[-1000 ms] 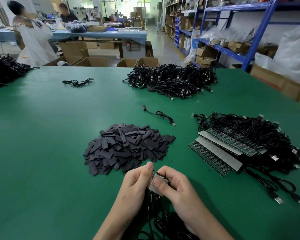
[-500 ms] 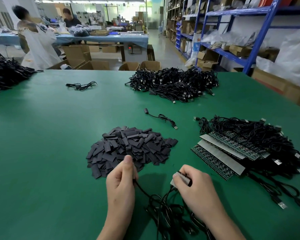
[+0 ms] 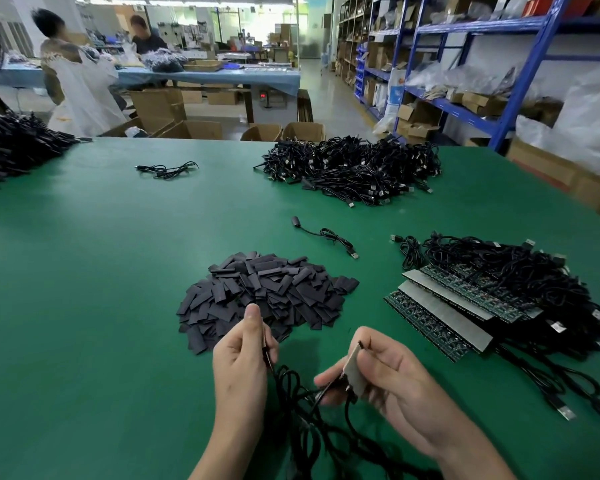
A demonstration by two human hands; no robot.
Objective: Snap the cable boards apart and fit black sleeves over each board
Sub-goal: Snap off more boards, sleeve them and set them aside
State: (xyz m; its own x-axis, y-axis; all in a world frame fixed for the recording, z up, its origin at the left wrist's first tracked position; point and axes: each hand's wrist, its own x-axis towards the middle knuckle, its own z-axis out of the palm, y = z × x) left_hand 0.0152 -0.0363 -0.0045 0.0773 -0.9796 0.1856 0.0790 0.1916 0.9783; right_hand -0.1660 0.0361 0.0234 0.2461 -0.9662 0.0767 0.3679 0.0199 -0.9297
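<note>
Here, the left hand [image 3: 241,358] pinches 1 single board [image 3: 266,346] by its edges, its cable [image 3: 288,377] trailing below. The board looks light, thin and brittle. Just beyond lies the pile of sleeves [image 3: 267,296], soft, flat and probably fiddly to open. Cardboard boxes [image 3: 303,131] past the table [image 3: 118,271] stand open, their contents hidden. The right hand [image 3: 395,375] grips a short strip of boards [image 3: 355,370].

the tabletop [image 3: 84,271] is a smooth, matt green sheet. the black sleeves [image 3: 274,292] look matt and flat. the stacked boards [image 3: 444,313] show a dull grey face beside green circuit laminate. the cables [image 3: 354,164] wear faintly glossy black plastic. the boxes [image 3: 191,128] are plain brown cardboard.
</note>
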